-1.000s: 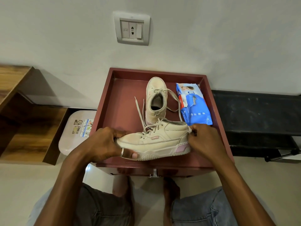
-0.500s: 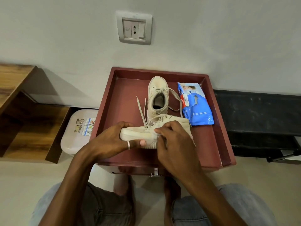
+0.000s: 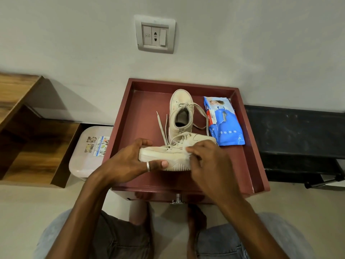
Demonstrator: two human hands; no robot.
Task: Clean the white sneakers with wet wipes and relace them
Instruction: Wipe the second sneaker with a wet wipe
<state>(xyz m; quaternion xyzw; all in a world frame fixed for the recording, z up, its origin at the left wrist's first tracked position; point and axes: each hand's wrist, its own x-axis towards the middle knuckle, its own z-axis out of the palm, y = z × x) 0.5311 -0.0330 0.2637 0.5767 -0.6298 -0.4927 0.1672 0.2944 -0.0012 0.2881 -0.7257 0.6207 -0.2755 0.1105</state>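
Note:
Two off-white sneakers lie in a maroon tray. The near sneaker lies sideways, toe to the left. My left hand grips its toe end, thumb under the sole. My right hand covers its middle and heel, fingers curled on a small white wipe pressed to the shoe's side. The far sneaker stands upright behind it, toe toward the wall, with loose laces trailing. A blue pack of wet wipes lies at the tray's right.
The tray tops a small maroon stand with a metal knob at its front. A pale plastic box sits to the left, beside a wooden shelf. A dark bench runs to the right. My knees and feet are below.
My right hand left the heel and came over the shoe's middle with a wipe. The sneaker tipped from side-on to a flatter angle. My left hand kept its hold on the toe.

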